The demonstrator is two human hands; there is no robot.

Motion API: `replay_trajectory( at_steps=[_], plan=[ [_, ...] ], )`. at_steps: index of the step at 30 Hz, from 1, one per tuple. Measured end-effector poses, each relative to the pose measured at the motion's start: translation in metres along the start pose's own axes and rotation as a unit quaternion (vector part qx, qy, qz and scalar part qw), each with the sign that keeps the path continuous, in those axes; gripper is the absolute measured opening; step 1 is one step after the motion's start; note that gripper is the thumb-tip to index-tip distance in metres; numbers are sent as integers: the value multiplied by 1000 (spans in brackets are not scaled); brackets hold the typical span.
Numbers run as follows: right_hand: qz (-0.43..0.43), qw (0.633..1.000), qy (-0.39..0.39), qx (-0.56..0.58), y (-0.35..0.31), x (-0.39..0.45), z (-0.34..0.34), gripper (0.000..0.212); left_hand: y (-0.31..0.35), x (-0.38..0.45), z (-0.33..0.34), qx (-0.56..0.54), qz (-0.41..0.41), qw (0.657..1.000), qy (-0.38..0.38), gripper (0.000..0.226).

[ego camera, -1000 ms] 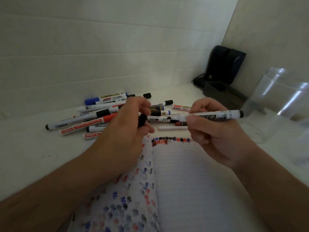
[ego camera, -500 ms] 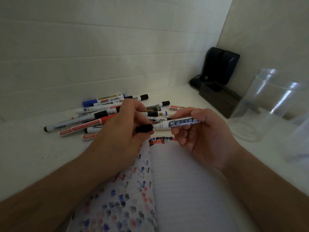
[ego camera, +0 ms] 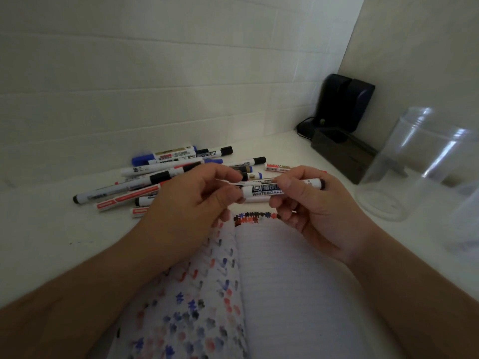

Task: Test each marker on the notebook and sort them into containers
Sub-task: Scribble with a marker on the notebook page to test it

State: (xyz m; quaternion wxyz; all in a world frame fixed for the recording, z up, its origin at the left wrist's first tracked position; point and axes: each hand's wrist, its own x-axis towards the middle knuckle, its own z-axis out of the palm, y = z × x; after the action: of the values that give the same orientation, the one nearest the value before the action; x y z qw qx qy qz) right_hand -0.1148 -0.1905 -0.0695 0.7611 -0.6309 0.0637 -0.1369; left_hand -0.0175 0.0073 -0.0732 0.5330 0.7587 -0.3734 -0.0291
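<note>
An open notebook (ego camera: 298,294) lies in front of me, its left page covered in red, blue and black test marks and a row of marks along the top of the right page. Above it my right hand (ego camera: 318,218) grips a white whiteboard marker (ego camera: 261,190) held level, its black end pointing right. My left hand (ego camera: 189,203) curls its fingers round the marker's left end, hiding that end. Behind the hands lies a pile of several markers (ego camera: 160,174) with black, blue and red caps.
A tall clear plastic container (ego camera: 414,164) stands at the right, and a second clear one (ego camera: 466,221) shows at the right edge. A black box (ego camera: 342,151) and a dark device (ego camera: 342,102) with a cable sit in the back corner against the tiled wall.
My left hand brought the black cap to the marker's left end and now covers that end. My right hand shifted its grip along the barrel.
</note>
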Motion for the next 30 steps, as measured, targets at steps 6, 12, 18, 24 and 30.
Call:
replay_trajectory(
  at_steps=[6,12,18,24,30],
  plan=[
    [-97,972,-30,-210,3,-6,9,18,-6,1,6,-66,-48,997,4,36],
    [-92,984,-43,-146,0,-4,17,4,-1,5,9,-129,-25,991,-1,34],
    [-65,953,17,-297,-24,-13,11,18,12,-5,12,55,49,995,-61,29],
    [-20,931,32,-362,-50,-111,-24,7,64,-33,35,201,97,952,-208,32],
    [-82,958,211,-175,-31,-311,-88,15,149,-109,136,-41,101,952,-287,10]
  ],
)
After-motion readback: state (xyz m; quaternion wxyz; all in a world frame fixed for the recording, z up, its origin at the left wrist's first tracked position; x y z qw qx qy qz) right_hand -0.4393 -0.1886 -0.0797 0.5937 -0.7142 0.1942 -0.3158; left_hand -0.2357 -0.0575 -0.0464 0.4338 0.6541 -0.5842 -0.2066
